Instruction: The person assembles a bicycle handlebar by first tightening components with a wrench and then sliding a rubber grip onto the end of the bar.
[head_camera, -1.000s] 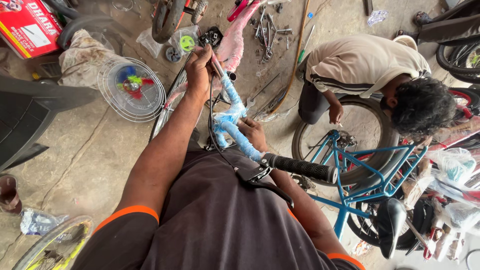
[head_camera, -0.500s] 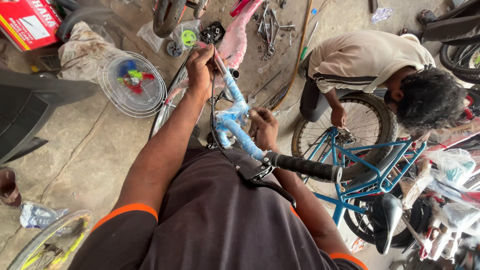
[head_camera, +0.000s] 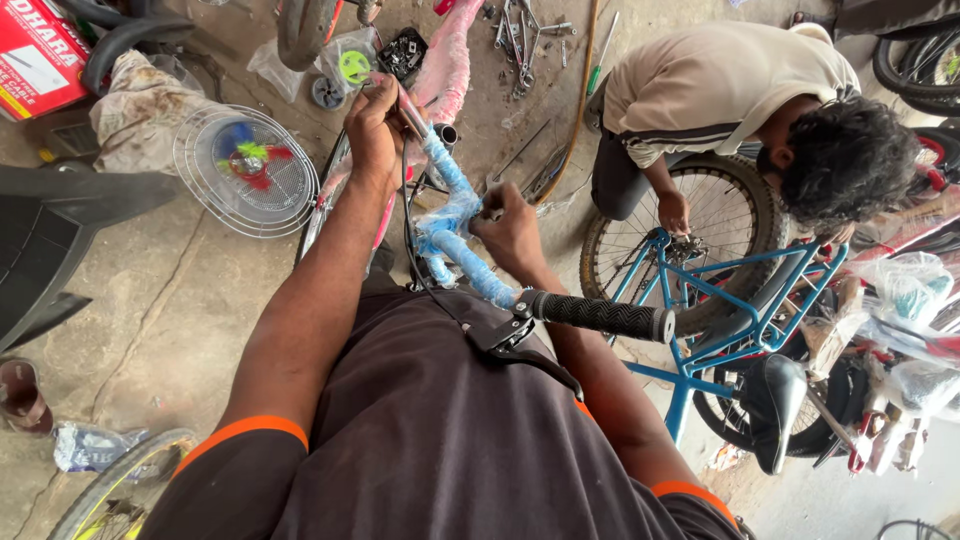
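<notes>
— Where is the handlebar (head_camera: 462, 235) right now?

— Against the person's belly, running from the black rubber grip (head_camera: 598, 315) near the waist up to its far end over the pink bike frame (head_camera: 447, 62). It is wrapped in blue film.

— And the hands?

— The left hand (head_camera: 373, 130) is at the far end of the handlebar, fingers curled tight round a thin metal piece there; I cannot tell whether it is a tool or a brake lever. The right hand (head_camera: 510, 232) sits at the middle of the handlebar, fingers folded narrow round the bar or something at the stem; the pictures do not show exactly what.

— What could go wrong from here?

— I would judge the black cable (head_camera: 408, 240) hanging beside the handlebar could snag under the left forearm if the bar turns. The left hand's pinch could also slip off the metal piece, since the film looks slick.

— What lies around it?

— Left of the handlebar, a wire fan guard (head_camera: 246, 170) on the floor; beyond its far end, loose tools (head_camera: 520, 30). To the right, another person (head_camera: 740, 100) crouches at a wheel (head_camera: 700, 235) of a blue bike frame (head_camera: 740, 300).

— Any change from half a second back?

— Little. Both hands keep their places; the right hand has shifted slightly along the bar, and the view has tipped a touch.
</notes>
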